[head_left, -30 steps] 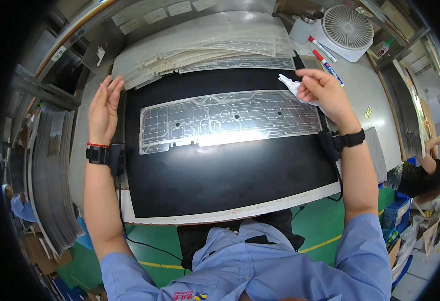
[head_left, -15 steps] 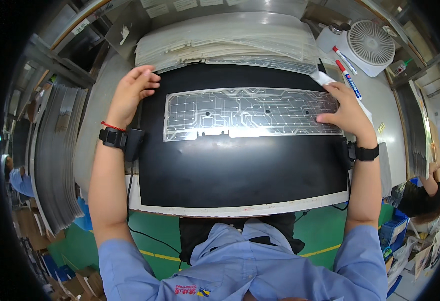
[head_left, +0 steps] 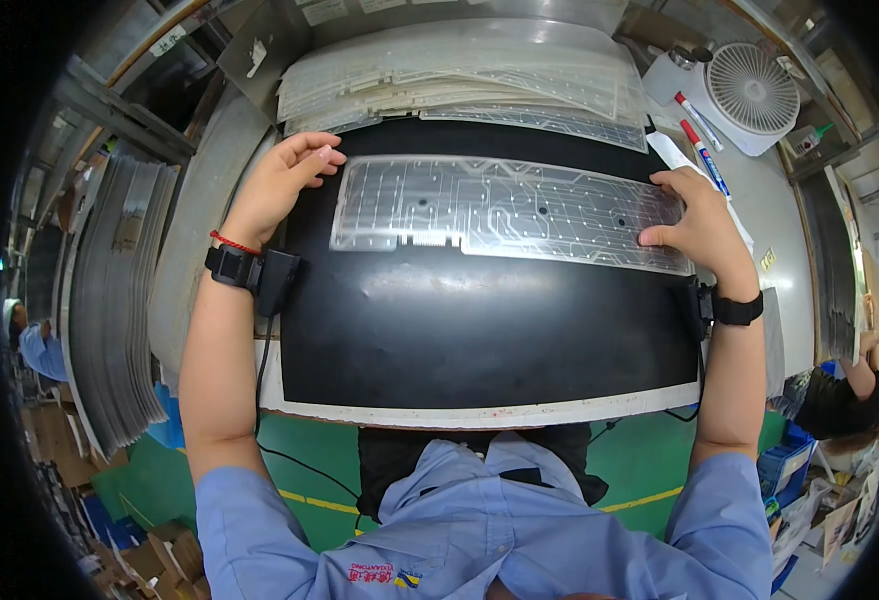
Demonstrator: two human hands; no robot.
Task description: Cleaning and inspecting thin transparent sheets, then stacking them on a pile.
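Observation:
A clear rectangular circuit sheet (head_left: 509,212), printed with fine silvery traces and dots, lies slightly askew over a black mat (head_left: 479,330). My right hand (head_left: 701,220) grips its right end, thumb on the near side and fingers toward the far edge. My left hand (head_left: 294,180) is at the sheet's far left corner with its fingers loosely bent and apart. Its fingertips come close to that corner; whether they touch it I cannot tell. Both wrists wear black straps with small devices, and a red cord circles the left one.
Behind the mat lies a pile of similar clear sheets (head_left: 459,75). At the back right stand a white fan (head_left: 752,88), a small bottle (head_left: 669,75) and two markers (head_left: 704,160). Stacked grey sheets (head_left: 114,300) rise at the left. A person (head_left: 849,395) is at the far right.
The circuit sheet's left end has swung away from me, so the sheet now slants. My left hand has shifted slightly right, close to its corner. My right hand keeps its grip.

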